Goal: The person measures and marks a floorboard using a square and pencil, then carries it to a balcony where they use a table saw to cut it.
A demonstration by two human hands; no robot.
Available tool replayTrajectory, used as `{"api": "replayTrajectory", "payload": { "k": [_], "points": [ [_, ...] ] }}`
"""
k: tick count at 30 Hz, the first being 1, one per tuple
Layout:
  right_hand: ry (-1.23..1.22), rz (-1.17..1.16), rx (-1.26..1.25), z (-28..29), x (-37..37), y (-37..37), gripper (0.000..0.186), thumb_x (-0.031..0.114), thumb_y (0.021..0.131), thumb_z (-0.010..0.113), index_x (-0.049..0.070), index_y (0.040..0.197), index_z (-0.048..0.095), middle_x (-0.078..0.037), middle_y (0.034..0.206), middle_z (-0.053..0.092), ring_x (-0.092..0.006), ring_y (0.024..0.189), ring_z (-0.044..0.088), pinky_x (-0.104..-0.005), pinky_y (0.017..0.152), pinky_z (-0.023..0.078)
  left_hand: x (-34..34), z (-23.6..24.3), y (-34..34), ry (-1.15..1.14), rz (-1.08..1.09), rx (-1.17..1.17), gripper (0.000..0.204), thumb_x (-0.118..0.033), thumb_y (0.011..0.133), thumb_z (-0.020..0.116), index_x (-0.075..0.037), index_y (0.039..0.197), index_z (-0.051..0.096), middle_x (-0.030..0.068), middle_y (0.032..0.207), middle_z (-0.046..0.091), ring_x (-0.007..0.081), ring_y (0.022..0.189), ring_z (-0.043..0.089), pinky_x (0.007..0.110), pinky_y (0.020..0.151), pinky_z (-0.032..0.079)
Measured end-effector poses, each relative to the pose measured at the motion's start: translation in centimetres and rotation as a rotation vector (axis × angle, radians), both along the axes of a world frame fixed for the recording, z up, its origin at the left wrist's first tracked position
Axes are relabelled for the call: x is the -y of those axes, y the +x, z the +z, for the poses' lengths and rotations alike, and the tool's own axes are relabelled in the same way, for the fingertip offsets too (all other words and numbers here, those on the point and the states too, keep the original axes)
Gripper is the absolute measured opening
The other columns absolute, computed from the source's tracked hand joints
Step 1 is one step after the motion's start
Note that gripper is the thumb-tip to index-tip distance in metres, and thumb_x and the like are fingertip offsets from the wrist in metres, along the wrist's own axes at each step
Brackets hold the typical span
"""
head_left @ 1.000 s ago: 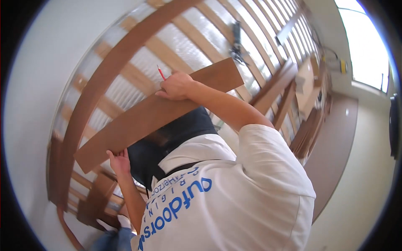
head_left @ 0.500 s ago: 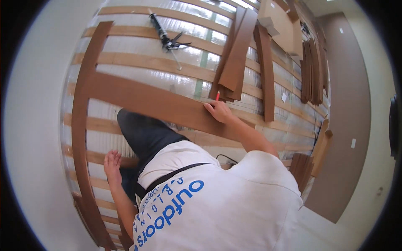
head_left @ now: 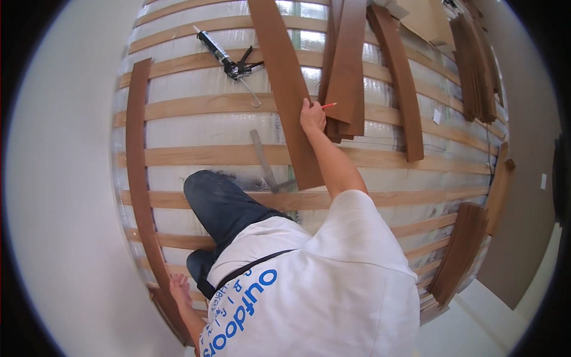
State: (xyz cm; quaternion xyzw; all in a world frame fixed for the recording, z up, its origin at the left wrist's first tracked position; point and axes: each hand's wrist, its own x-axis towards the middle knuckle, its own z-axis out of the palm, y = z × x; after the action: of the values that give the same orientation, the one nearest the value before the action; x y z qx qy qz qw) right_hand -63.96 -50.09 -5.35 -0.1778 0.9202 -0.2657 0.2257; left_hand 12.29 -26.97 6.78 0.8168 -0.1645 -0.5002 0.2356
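Near the middle, my right hand [head_left: 313, 116] grips the edge of a loose brown floorboard [head_left: 284, 77]. A red pencil [head_left: 329, 105] sticks out from the same hand. The board stands at a slant across the light wooden battens [head_left: 208, 156], its near end by my knee. Low on the left, my left hand [head_left: 180, 290] has its fingers stretched out and holds nothing. It is close beside the row of brown boards [head_left: 135, 154] lying along the wall; I cannot tell if it touches them. A metal carpenter's square [head_left: 263, 157] lies just left of the loose board.
A caulking gun [head_left: 226, 58] lies across battens at the far left. Stacked brown boards [head_left: 348, 71] lie right of my right hand, with another board [head_left: 401, 89] beyond. More boards are piled at the far right [head_left: 474, 71] and near right [head_left: 459, 253]. A white wall [head_left: 65, 178] bounds the left.
My right hand has swung the loose board from lying crosswise against the wall-side row to pointing away from me, uncovering the square. My left hand has moved nearer to me.
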Motion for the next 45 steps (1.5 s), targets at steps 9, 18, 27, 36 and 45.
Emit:
{"api": "replayTrajectory", "payload": {
  "k": [9,18,27,36,45],
  "points": [
    [0.038,-0.085,-0.091,-5.3,4.0,-0.9,0.041,0.043,0.102,0.057,0.006,0.116,0.067,-0.023,0.118,0.069,-0.0431,0.116,0.062,-0.0511,0.099,0.050,-9.3,-4.7,4.4,0.198,-0.044,-0.022,0.030,-0.025,0.106,0.055,-0.012,0.134,0.053,0.0023,0.097,0.068,0.0130,0.076,0.064,0.026,0.065,0.051],
    [0.472,-0.268,-0.130,-3.4,-0.3,-12.6,0.125,0.082,0.074,0.072,-0.018,0.142,0.041,-0.041,0.141,0.053,-0.0457,0.135,0.054,-0.0444,0.113,0.046,-6.1,-4.4,1.1,0.069,-0.098,0.148,0.016,-0.027,0.110,0.053,-0.013,0.108,0.062,-0.0008,0.088,0.063,0.0075,0.075,0.059,0.022,0.062,0.048],
    [-0.119,0.023,0.956,-4.1,-5.0,-16.3,0.087,0.063,0.095,0.067,0.006,0.157,0.042,-0.011,0.154,0.049,-0.0291,0.138,0.048,-0.0467,0.114,0.043,13.5,-0.8,-6.4,-0.245,-0.651,0.420,0.043,-0.027,0.102,0.057,0.001,0.134,0.062,0.0238,0.123,0.070,0.0373,0.116,0.067,0.046,0.102,0.051],
    [-0.596,0.050,0.868,6.6,-0.9,-0.6,0.072,0.051,0.101,0.064,0.009,0.156,0.044,-0.013,0.157,0.047,-0.0313,0.140,0.048,-0.0439,0.119,0.037,26.9,-5.7,-40.1,-0.343,-0.697,-0.330,0.071,-0.059,0.089,0.073,0.001,0.128,0.068,0.0208,0.131,0.067,0.0304,0.123,0.061,0.042,0.101,0.049],
    [-0.726,0.108,0.906,13.2,-1.0,22.8,0.079,0.055,0.094,0.071,0.007,0.152,0.047,-0.014,0.152,0.050,-0.0330,0.139,0.050,-0.0464,0.118,0.039,29.4,0.7,-42.3,-0.399,-0.124,-0.982,0.044,-0.019,0.081,0.082,0.001,0.118,0.074,0.0149,0.113,0.074,0.0300,0.100,0.072,0.046,0.086,0.057]
  ]
}}
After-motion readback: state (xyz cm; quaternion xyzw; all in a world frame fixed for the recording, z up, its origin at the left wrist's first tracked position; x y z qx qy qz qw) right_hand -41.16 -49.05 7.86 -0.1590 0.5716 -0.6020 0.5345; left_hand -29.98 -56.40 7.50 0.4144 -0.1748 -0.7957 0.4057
